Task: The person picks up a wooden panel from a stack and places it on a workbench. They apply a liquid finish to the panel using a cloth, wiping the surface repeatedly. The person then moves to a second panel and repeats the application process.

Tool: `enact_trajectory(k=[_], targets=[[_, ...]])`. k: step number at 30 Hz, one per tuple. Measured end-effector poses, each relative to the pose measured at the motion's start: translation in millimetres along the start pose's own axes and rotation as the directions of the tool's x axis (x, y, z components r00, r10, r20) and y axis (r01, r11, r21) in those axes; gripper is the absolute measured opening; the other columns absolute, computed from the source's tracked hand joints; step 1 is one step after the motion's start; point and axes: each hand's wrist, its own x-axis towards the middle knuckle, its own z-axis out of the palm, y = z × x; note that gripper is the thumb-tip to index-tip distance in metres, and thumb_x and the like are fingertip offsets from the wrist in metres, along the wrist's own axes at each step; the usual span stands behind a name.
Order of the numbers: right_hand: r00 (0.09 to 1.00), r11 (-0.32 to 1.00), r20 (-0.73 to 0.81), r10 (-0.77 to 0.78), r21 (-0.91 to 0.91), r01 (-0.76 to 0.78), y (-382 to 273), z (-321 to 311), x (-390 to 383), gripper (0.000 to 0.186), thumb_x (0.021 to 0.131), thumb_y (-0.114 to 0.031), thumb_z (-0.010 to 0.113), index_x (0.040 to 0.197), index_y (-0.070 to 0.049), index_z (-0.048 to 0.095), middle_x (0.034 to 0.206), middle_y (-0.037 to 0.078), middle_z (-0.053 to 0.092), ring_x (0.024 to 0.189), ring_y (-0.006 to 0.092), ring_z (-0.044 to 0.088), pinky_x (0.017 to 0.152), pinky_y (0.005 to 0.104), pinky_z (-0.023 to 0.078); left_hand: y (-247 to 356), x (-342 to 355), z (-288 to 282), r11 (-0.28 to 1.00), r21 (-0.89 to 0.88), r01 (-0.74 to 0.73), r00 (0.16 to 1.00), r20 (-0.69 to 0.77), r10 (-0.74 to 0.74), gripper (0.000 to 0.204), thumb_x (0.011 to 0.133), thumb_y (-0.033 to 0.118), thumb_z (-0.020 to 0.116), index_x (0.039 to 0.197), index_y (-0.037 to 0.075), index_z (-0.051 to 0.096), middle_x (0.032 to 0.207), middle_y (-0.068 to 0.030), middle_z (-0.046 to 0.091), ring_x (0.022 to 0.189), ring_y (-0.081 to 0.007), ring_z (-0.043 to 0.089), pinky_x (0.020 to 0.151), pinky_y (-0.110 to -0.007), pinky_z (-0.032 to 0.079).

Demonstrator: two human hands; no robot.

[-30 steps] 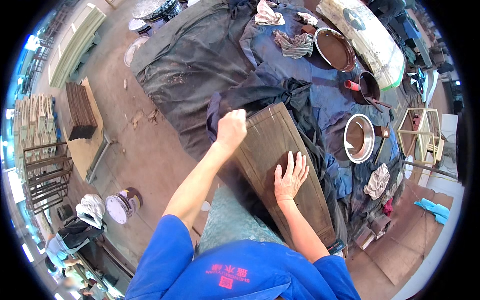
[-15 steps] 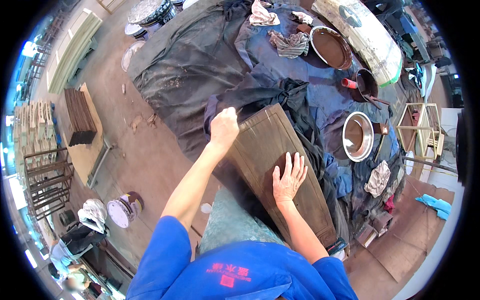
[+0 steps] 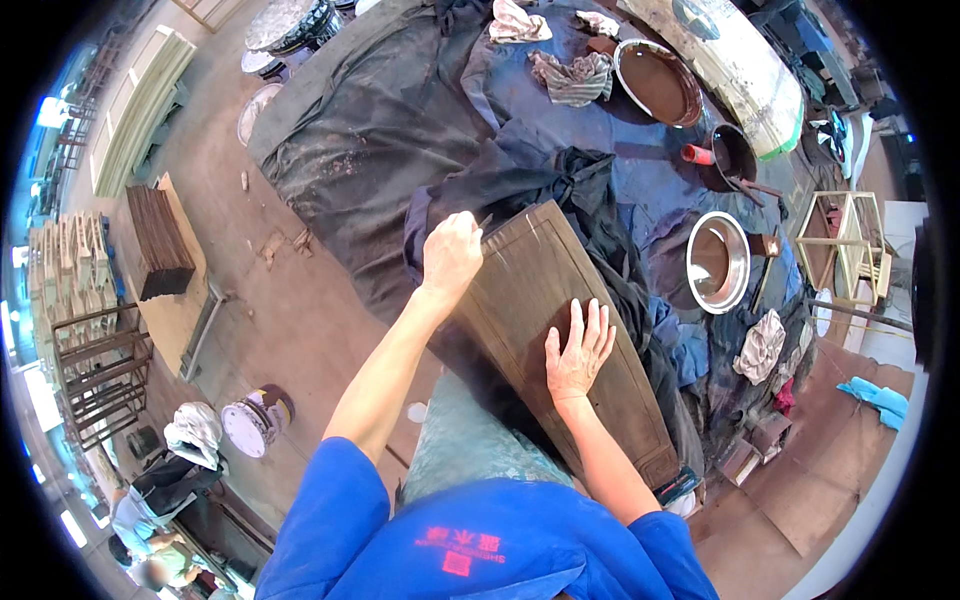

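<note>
A dark brown wooden panel (image 3: 530, 290) with a framed border lies slantwise before me on dark cloth. My left hand (image 3: 452, 258) is closed in a fist at its far left corner. A small thin dark tip pokes out beside that fist, too small to name. My right hand (image 3: 580, 350) rests flat on the panel's face, right of its middle, fingers spread and holding nothing. Crumpled black cloth (image 3: 585, 180) bunches along the panel's far and right edges.
Right of the panel, a metal bowl of brown liquid (image 3: 718, 262) stands on the cloth. Farther off are a larger basin (image 3: 660, 82), a dark pot (image 3: 735, 158) and several rags (image 3: 575, 78). A paint bucket (image 3: 258, 420) stands on the floor at left; a person (image 3: 150, 535) is at lower left.
The view has shifted slightly. My left fist and right hand keep nearly the same places on the panel.
</note>
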Motion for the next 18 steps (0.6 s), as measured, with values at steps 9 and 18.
enact_trajectory(k=[9, 18], targets=[[1.0, 1.0, 0.0, -0.005, -0.003, 0.005, -1.3, 0.4, 2.3, 0.063, 0.096, -0.034, 0.066, 0.154, -0.014, 0.05, 0.165, 0.013, 0.037, 0.156, 0.0354, 0.027, 0.127, 0.0578, 0.019, 5.1, 8.3, 19.4, 0.98, 0.178, -0.093, 0.995, 0.039, 0.088, 0.012, 0.09, 0.011, 0.067, 0.091, 0.002, 0.058, 0.092, -0.0176, 0.066, 0.092, -0.0379, 0.066, 0.08, -0.047, 0.055], [1.0, 1.0, -0.019, -0.019, 0.009, 0.019, -1.0, 0.1, 4.0, 0.062, 0.096, -0.034, 0.066, 0.153, -0.014, 0.052, 0.164, 0.013, 0.039, 0.156, 0.035, 0.028, 0.127, 0.0575, 0.019, 4.4, 9.0, 28.2, 0.973, 0.133, -0.188, 0.982, 0.001, 0.189, 0.01, 0.091, 0.01, 0.066, 0.092, 0.004, 0.059, 0.087, -0.018, 0.065, 0.087, -0.0393, 0.067, 0.08, -0.048, 0.055]])
